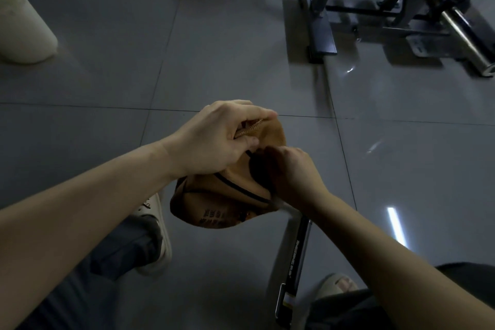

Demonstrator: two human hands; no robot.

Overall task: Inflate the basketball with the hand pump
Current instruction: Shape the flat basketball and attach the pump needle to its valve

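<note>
Grey glossy floor [214,48] tiles fill the view, streaked with bright light reflections, and the action sits right in the middle. Fingers [254,112] of the left hand [217,139] are curled tight, pinching a fold at the top of the basketball [227,203], with a tan ribbed piece [249,128] caught between them and the thumb. Just beside, the right hand [294,171] is in shadow, fingers curled in against the ball's right side near a black seam; whether they hold anything I cannot tell. The ball itself is badly flat, crumpled and folded, held up off the floor between the two hands, its printed lettering facing down toward the camera. Running from under the right wrist down toward the lower edge is the hand pump [296,252], a black tube with white lettering, tilted slightly. Left of the ball, a white sneaker [156,230] is planted on the tiles; near the pump's lower end, a pale sandal [334,284]. Far out, a white bucket [24,27] sits at the upper left, and a dark metal equipment frame [321,32] stands at the upper right.
</note>
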